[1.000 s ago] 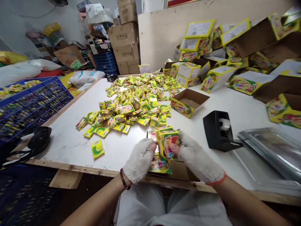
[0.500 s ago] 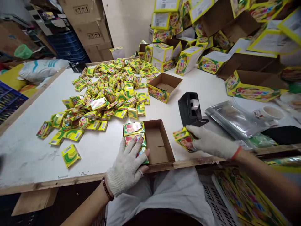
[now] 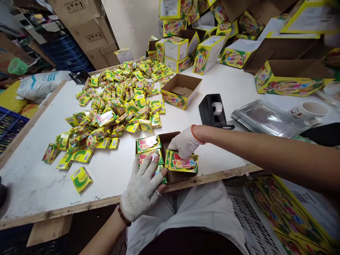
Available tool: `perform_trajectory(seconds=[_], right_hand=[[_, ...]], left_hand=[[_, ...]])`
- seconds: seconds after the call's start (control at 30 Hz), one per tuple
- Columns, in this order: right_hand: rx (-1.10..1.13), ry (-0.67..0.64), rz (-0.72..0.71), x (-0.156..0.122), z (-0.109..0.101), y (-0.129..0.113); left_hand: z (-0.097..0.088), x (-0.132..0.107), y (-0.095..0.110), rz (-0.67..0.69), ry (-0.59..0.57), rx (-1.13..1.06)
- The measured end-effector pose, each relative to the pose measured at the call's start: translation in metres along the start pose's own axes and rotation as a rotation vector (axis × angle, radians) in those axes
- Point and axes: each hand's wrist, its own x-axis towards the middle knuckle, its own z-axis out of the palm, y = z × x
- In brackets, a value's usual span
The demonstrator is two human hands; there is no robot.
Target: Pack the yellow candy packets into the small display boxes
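Over box (image 3: 170,135) | left hand (image 3: 142,187) grip wide on packets (image 3: 148,145) | right hand (image 3: 184,143) grip holds stack (image 3: 183,164)

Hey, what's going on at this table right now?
A person in knit gloves is filling a small open box at the near edge of the table with yellow packets. The left hand lies spread on the packed row in the box's left side. The right hand grips a stack of packets in the right side. A loose pile lies behind, and a black tape dispenser sits to the right.
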Motion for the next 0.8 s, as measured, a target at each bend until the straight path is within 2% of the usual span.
perform_trajectory(seconds=[0.13,0.23,0.33,0.53,0.67,0.8], right_hand=[[-0.082,-0.122,0.009,0.019,-0.002,-0.012],[-0.198,-0.227,-0.029,0.033,-0.001,-0.029],[-0.222,-0.299,-0.071,0.04,0.003,-0.034],[-0.19,-0.191,-0.067,0.048,0.022,-0.016],[-0.224,-0.171,-0.011,0.042,0.031,-0.026],[-0.344,-0.102,0.165,0.033,0.033,-0.039]], left_hand=[[0.002,-0.002,-0.005,0.019,0.006,0.002],[0.004,-0.005,-0.008,0.012,0.002,-0.013],[0.006,-0.006,-0.007,0.002,0.011,-0.028],[0.005,-0.004,-0.005,-0.013,0.031,-0.051],[0.003,-0.003,-0.005,-0.014,0.026,-0.051],[0.003,-0.002,-0.006,-0.015,0.017,-0.064]])
